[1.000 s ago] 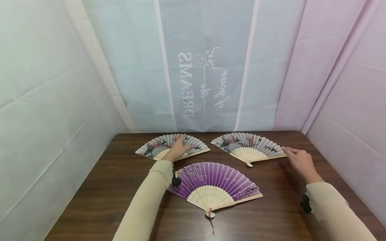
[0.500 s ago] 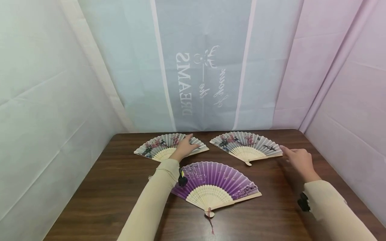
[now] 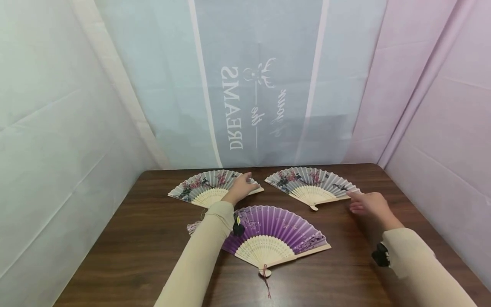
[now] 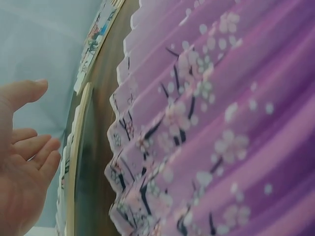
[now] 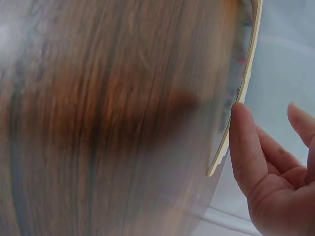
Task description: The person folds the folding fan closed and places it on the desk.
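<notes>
On brown tbl. (image 3: pixel 145 243), all spread: L. grey fan (image 3: pixel 203 183), back L.; R. grey fan (image 3: pixel 314 187), back R.; purple fan (image 3: pixel 268 243), front ctr. L. hand (image 3: pixel 241 187) at L. grey fan's R. end, fingers relaxed, nil held. R. hand (image 3: pixel 372 205) at R. grey fan's R. end, index extended, thumb apart, nil gripped.

Long, pale cream sleeves (image 3: pixel 194 261) have a small black gadget (image 3: pixel 238 230) at each cuff (image 3: pixel 222 210) (the left one seemingly yellow-marked).
</notes>
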`<state>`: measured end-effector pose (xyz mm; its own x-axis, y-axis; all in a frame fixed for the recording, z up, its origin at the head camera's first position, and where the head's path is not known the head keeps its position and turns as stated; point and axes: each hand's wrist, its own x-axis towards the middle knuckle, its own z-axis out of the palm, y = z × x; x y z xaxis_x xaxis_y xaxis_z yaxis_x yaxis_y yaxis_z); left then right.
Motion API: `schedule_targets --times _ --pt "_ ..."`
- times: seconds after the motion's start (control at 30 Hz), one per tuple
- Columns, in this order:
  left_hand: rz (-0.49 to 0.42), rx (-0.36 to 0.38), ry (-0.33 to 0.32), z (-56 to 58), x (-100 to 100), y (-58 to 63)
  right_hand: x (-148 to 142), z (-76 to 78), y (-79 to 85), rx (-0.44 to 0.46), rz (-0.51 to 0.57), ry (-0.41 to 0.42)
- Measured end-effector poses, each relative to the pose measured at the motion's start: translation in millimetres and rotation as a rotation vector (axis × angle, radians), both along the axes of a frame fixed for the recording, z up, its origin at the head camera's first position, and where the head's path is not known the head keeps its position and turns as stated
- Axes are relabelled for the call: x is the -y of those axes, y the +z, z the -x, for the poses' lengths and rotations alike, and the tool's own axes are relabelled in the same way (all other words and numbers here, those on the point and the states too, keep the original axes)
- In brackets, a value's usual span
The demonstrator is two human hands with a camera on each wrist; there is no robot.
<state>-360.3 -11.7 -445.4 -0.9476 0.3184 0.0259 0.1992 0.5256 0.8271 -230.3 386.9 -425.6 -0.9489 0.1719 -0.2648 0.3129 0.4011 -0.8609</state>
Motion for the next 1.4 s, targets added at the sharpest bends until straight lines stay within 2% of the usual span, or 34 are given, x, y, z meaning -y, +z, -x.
schedule_targets --times 0.1,0.13,0.27,0.43,0.63,0.8,1.13,1.3,1.4 --pt "-0.005 0.012 -0.004 0.3 -3.3 -2.4 4.5 2.4 -3.1 0.024 0.164 0.001" --pt "-0.002 0.012 -0.005 0.7 -4.3 -3.2 6.1 3.0 -4.1 0.033 0.183 0.004" --pt "0.001 0.021 -0.006 1.8 -8.7 -5.5 11.8 4.9 -7.6 0.066 0.222 0.021" --pt "-0.039 0.075 -0.011 2.5 -14.7 -7.8 16.4 8.7 -13.4 0.101 0.302 0.05" --pt "-0.07 0.088 -0.004 5.6 -21.0 -9.6 21.5 13.6 -22.3 0.158 0.393 0.095" --pt "-0.082 0.121 0.006 7.8 -25.6 -11.2 25.0 14.7 -27.4 0.159 0.44 0.128" --pt "-0.11 0.147 0.003 17.4 -36.1 -9.2 32.1 16.5 -23.0 0.18 0.594 0.095" --pt "-0.114 0.184 -0.002 16.3 -38.8 -4.3 35.4 16.9 -23.0 0.196 0.661 0.083" --pt "-0.09 0.18 -0.003 14.6 -40.2 -3.0 37.6 17.6 -24.1 0.214 0.714 0.067"
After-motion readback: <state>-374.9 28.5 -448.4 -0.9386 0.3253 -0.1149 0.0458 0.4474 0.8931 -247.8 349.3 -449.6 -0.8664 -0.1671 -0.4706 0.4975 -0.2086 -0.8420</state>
